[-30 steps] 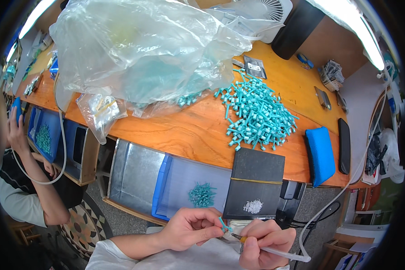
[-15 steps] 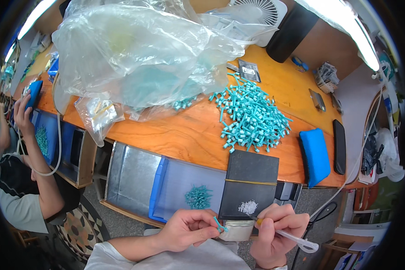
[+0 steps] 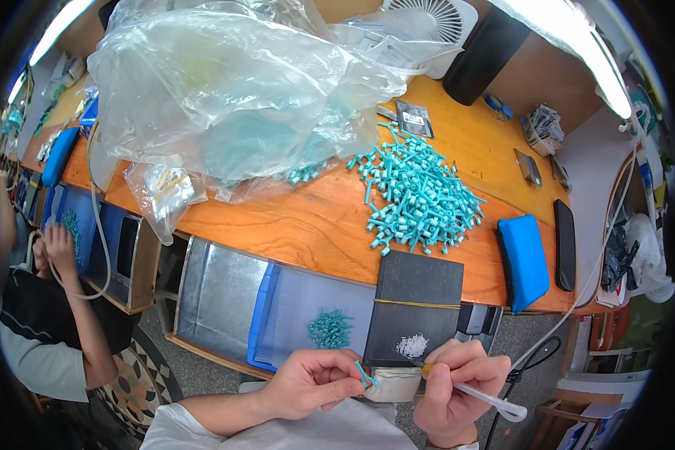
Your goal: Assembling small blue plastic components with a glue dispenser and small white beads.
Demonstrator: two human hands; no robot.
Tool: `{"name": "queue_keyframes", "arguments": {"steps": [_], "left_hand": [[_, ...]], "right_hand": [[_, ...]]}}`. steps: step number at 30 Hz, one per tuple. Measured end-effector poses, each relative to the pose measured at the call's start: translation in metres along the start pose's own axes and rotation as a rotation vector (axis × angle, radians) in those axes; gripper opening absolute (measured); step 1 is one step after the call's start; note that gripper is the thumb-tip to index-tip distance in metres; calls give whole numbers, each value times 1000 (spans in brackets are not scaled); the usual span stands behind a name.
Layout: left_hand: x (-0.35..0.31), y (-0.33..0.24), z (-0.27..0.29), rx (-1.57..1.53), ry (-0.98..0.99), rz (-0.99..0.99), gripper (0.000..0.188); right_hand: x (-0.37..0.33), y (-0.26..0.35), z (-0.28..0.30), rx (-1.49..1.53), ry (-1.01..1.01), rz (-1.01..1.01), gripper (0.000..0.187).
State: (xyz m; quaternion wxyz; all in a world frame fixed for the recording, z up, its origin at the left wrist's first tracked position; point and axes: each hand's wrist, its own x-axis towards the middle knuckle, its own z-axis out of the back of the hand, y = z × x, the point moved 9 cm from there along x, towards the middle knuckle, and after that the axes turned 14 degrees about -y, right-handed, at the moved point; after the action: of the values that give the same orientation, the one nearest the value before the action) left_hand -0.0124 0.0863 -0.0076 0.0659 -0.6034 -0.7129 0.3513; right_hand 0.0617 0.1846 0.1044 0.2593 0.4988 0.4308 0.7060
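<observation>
In my left hand (image 3: 319, 384), a small teal stemmed piece (image 3: 365, 375) is pinched between thumb and fingers, held upright just left of a whitish padded block (image 3: 394, 384). My right hand (image 3: 461, 390) is closed around a slim pen-like tool (image 3: 487, 401) with a translucent handle and a yellow collar. Its thin tip points left, toward a small heap of tiny white grains (image 3: 412, 345). Those grains lie on a black slab (image 3: 417, 281) with a tan rubber band around it. Left of the slab, a cluster of teal pieces (image 3: 330, 328) rests in a blue-rimmed tray (image 3: 289, 319).
A large heap of teal pieces (image 3: 420, 191) covers part of the wooden table (image 3: 277, 229), beside a big clear plastic bag (image 3: 232, 90). A blue pad (image 3: 525, 262) and a black case (image 3: 565, 244) lie to the right. At left sits a co-worker, hands (image 3: 56, 247) near another tray.
My right hand and its tool have shifted slightly left; my left hand is nearly still. The co-worker's raised hand has come down from the blue pad at far left to the tray there.
</observation>
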Motion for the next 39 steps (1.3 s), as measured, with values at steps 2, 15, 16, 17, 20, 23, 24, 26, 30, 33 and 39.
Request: {"name": "queue_keyframes", "arguments": {"steps": [2, 15, 16, 17, 20, 23, 24, 26, 30, 33, 39], "left_hand": [[0, -1, 0, 1, 3, -2, 10], [0, 1, -1, -18, 2, 19, 10], [0, 2, 0, -18, -4, 26, 10], [0, 2, 1, -17, -7, 24, 10], [-1, 2, 5, -20, -23, 19, 10], [1, 2, -4, -31, 23, 36, 10], [1, 2, -4, -25, 18, 29, 10], [1, 1, -3, -18, 11, 23, 10], [-1, 3, 0, 5, 3, 37, 10], [0, 3, 1, 7, 8, 38, 10], [0, 2, -1, 4, 20, 28, 10]], "right_hand": [[-2, 1, 2, 24, -8, 2, 22], [-4, 1, 1, 22, 20, 0, 23], [-4, 2, 0, 25, 27, 3, 23], [-5, 2, -1, 29, 34, 5, 24], [-7, 0, -1, 90, -7, -65, 24], [-3, 23, -2, 321, 155, 2, 23], [-6, 22, -4, 343, 181, -22, 22], [-8, 24, -7, 334, 196, -20, 22], [-12, 21, -12, 317, 275, -21, 18], [-14, 20, -17, 314, 317, -18, 17], [-15, 19, -16, 337, 273, -30, 17]]}}
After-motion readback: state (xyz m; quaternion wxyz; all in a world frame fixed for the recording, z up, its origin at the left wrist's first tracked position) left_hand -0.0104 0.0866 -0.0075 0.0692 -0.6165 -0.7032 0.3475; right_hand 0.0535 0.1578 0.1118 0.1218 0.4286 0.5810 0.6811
